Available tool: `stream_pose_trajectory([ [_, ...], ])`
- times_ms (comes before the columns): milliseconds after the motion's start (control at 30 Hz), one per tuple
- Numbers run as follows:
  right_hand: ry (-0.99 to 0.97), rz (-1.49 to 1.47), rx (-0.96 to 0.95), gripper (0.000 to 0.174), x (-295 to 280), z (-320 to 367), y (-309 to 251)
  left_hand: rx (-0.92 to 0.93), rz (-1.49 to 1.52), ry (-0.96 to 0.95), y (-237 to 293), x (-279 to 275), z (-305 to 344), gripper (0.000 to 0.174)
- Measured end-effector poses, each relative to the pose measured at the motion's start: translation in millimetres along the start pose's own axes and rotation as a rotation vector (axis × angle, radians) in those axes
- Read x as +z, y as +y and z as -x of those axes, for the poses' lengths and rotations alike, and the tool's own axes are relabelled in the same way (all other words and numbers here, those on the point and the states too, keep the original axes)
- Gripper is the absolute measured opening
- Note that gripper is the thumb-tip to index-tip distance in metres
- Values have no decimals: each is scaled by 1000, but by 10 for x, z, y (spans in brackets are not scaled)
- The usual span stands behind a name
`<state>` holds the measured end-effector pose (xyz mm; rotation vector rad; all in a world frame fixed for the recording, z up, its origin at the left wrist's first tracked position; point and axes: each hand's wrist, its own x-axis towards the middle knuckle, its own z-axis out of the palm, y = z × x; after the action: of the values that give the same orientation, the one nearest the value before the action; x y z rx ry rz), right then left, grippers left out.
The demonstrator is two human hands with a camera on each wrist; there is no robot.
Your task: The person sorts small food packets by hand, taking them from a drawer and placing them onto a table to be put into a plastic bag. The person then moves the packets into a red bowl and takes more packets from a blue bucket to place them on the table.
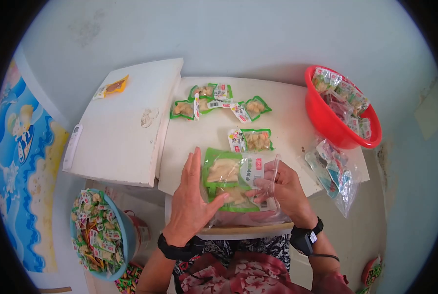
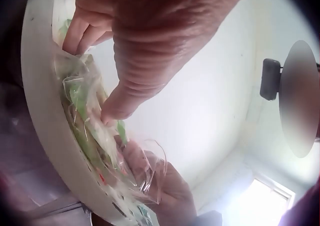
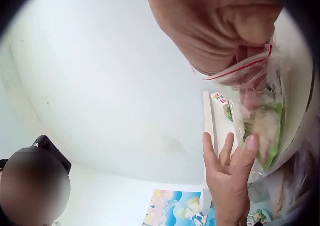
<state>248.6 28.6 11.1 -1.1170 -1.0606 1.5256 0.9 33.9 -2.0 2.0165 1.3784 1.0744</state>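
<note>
A clear zip bag (image 1: pixel 214 220) with a red seal line (image 3: pixel 235 71) lies at the table's front edge. Inside it, two green-edged snack packets (image 1: pixel 224 170) sit one above the other, pale food showing through their windows. My left hand (image 1: pixel 192 201) is at the bag's left side, fingers extended and thumb pressing the lower packet through the plastic. At the bag's mouth on the right, my right hand (image 1: pixel 287 188) reaches in, its fingers (image 3: pixel 252 98) lying over the packets' printed ends. The right wrist view shows the left hand (image 3: pixel 230 178) with its fingers spread.
Several similar packets (image 1: pixel 257 140) lie farther back on the white table (image 1: pixel 282 105). A red basin (image 1: pixel 322 117) of packets stands back right, beside loose clear bags (image 1: pixel 334 169). A raised white surface (image 1: pixel 125 117) adjoins on the left. Below it stands a full blue basin (image 1: pixel 123 220).
</note>
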Motion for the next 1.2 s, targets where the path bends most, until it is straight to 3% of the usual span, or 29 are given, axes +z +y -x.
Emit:
stream_pose_trajectory([
  [100,68,45,22,26,94,-69,-26,39,10,16,-42,3,-33,107],
  [200,132,87,-4,29,98,-123,0,-97,115,-15,-105,-4,-74,102],
  [467,234,231,-149,18,-152,110,63,-2,-74,5,-114,-18,-102,80],
  [567,326,224,-223,13,-305,206,184,154,-202,127,-60,-100,-202,66],
  [767,394,111,-304,13,-426,344,335,180,-457,-94,-6,-164,-790,39],
  [1000,328,0,-305,13,-551,376,386,263,-728,-267,-535,50,-1241,43],
  [1100,280,-33,-312,12,-581,374,407,138,-715,-188,-528,141,-1356,40],
  [1200,246,-17,-306,12,-596,399,405,49,-804,-331,-554,124,-1519,37],
])
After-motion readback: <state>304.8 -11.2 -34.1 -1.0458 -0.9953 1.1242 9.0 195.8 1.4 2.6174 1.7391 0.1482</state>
